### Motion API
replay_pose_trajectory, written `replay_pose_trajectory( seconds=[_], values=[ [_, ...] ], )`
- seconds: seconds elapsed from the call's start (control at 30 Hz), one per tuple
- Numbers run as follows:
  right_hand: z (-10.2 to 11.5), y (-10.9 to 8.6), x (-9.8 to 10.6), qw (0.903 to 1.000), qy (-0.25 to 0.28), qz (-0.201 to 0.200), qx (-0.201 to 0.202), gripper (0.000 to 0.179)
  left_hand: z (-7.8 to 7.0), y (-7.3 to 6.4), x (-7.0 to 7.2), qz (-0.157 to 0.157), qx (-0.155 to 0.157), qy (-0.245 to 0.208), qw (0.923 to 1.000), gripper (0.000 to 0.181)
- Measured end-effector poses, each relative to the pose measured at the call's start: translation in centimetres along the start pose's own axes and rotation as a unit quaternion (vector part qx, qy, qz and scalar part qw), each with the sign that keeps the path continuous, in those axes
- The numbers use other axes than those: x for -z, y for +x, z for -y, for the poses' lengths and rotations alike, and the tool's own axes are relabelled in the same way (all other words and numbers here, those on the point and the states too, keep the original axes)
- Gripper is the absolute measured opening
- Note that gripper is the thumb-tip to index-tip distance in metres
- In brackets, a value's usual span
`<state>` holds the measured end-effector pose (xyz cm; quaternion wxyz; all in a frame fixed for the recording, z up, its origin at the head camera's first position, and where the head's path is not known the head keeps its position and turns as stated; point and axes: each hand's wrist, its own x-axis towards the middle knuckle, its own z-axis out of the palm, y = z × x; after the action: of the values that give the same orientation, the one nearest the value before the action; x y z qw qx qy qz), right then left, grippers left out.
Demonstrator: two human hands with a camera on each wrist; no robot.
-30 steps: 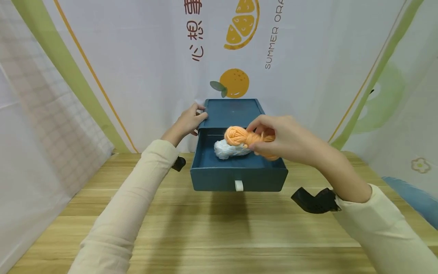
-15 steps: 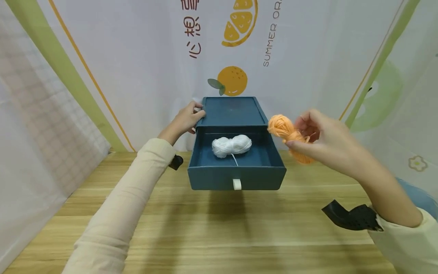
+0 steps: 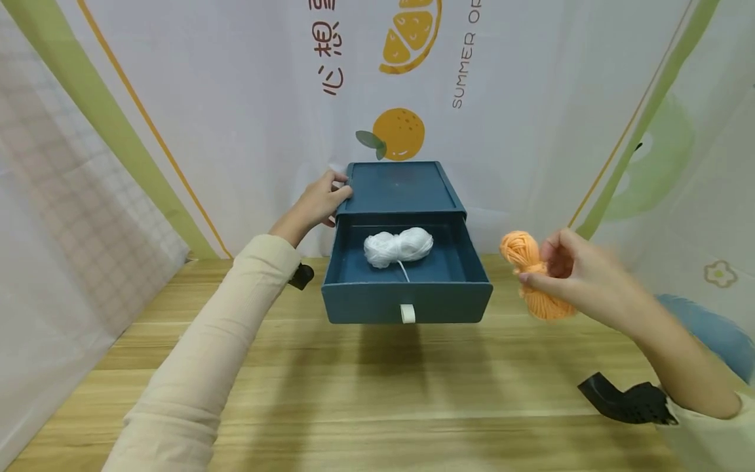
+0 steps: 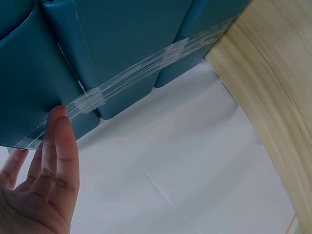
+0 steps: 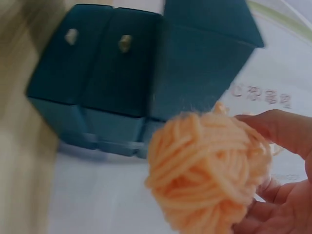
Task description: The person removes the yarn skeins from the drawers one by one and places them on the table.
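Observation:
A dark blue drawer cabinet [image 3: 407,187] stands against the back curtain, its top drawer [image 3: 362,303] pulled out. Inside the drawer lies a skein of white yarn [image 3: 407,245], a loose end trailing toward the front. My left hand [image 3: 317,200] steadies the cabinet's upper left side; in the left wrist view its fairly straight fingers [image 4: 67,156] touch the side wall. To the right of the drawer, in the air, my right hand [image 3: 598,283] pinches a skein of orange yarn [image 3: 542,303] between thumb and fingers. That skein fills the middle of the right wrist view.
Two closed lower drawers with small pull tabs show in the right wrist view. Clear tape [image 4: 136,73] runs down the cabinet's side. The wooden table [image 3: 354,406] extends in front, and a white printed curtain [image 3: 248,98] hangs behind.
My right hand has carried the orange yarn from over the drawer out to the right, then lower. The white yarn is now fully visible. My left hand keeps its place on the cabinet.

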<state>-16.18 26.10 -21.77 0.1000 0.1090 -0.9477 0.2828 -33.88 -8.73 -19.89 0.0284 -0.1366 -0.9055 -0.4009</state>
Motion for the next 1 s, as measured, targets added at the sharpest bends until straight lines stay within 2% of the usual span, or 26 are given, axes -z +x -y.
replay_pose_trajectory(
  seconds=[0.23, 0.6, 0.87, 1.0],
  values=[
    [-2.8, 0.1, -2.7, 0.9992, -0.013, 0.036, -0.015, 0.040, 0.1, 0.1, 0.0, 0.002, 0.001, 0.000, 1.0000, 0.050],
    [-6.9, -0.2, -6.9, 0.9961, 0.009, 0.084, -0.024, 0.033, 0.0, 0.2, -0.1, 0.005, 0.005, -0.003, 1.0000, 0.050],
    [-8.0, -1.1, -9.0, 0.9892, -0.006, 0.140, -0.044, 0.033, 0.0, 0.1, 0.0, 0.006, 0.005, -0.001, 1.0000, 0.050],
    [-8.2, -1.4, -9.7, 0.9881, -0.004, 0.148, -0.041, 0.032, 0.0, 0.1, -0.1, 0.005, 0.004, -0.003, 1.0000, 0.049]
  ],
)
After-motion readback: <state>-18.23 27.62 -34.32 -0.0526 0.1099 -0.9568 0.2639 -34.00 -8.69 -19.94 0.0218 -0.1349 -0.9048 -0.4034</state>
